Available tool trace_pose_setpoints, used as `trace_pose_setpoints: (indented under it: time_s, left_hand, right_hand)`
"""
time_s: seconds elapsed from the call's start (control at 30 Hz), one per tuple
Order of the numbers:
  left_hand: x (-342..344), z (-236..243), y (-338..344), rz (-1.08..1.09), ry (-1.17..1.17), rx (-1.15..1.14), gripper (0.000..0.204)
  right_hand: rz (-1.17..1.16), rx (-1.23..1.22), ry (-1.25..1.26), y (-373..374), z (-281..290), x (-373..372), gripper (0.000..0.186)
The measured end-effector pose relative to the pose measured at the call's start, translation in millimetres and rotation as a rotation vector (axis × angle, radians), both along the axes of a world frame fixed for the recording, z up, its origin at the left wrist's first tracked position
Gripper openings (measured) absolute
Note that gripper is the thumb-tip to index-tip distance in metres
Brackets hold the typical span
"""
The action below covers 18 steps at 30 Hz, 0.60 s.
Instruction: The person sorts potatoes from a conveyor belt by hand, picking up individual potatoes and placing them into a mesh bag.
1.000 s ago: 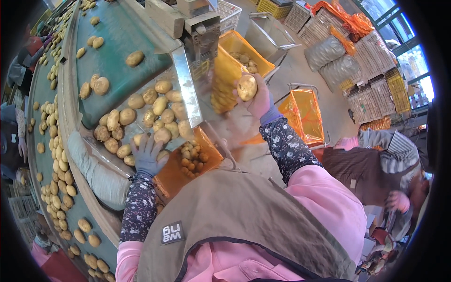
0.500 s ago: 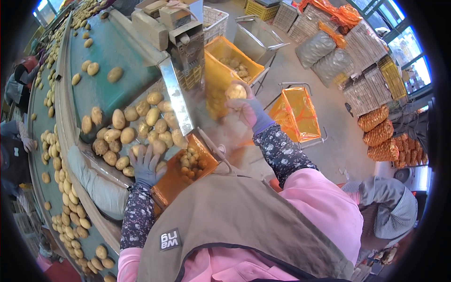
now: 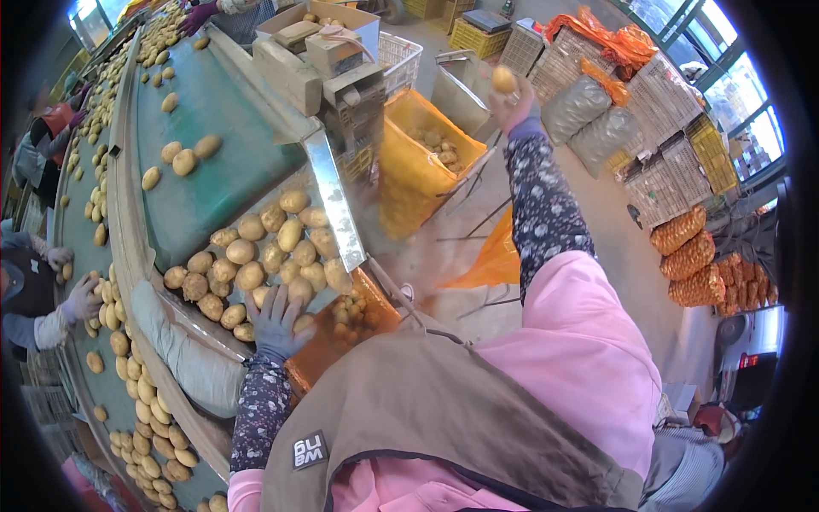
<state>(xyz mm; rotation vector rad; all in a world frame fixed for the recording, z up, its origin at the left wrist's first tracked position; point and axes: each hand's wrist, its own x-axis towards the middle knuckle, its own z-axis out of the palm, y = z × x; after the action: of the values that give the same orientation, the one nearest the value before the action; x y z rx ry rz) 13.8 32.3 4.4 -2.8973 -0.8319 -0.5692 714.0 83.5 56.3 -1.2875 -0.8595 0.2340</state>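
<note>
My right hand (image 3: 515,109), gloved, is raised at arm's length beyond the orange mesh bags, its fingers closed round a single potato (image 3: 504,80). At the tray's near edge, my gloved left hand (image 3: 280,326) lies with fingers stretched over the potatoes, touching the closest ones. A heap of potatoes (image 3: 249,275) fills the metal tray at the end of the green conveyor belt (image 3: 205,189). Right below the tray's lip hangs an orange mesh bag (image 3: 334,343) with potatoes inside. Another orange bag (image 3: 409,183), part filled, stands farther off, under my raised arm's left side.
A metal guard plate (image 3: 335,200) edges the tray. On the left runs a second belt (image 3: 107,341) with potatoes, where a co-worker's gloved hand (image 3: 83,299) reaches in. Stacked crates (image 3: 665,102), grey sacks (image 3: 589,111) and full red mesh sacks (image 3: 682,256) stand right.
My right hand has swung away and to the right, still holding the potato. My left hand stays on the heap. A co-worker's hand has moved onto the left belt.
</note>
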Motion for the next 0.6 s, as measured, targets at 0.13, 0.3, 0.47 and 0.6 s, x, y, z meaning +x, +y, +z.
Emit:
trace_pose_setpoints:
  time_s: [0.13,0.3,0.47,0.6]
  left_hand:
    - [-9,1,1,0.017,0.012,0.026,0.062]
    - [-12,-7,2,0.024,0.020,-0.011,0.062]
    - [-13,-13,0,0.025,-0.016,0.029,0.059]
    - [-20,-18,-5,0.180,-0.139,-0.052,0.067]
  right_hand:
    - [0.190,-0.145,-0.185,32,74,-97,0.046]
    - [0.957,-0.311,-0.140,7,81,-338,0.039]
    - [1.024,-0.620,-0.807,-3,37,-455,0.062]
    - [0.813,-0.813,-1.109,-12,1,-493,0.059]
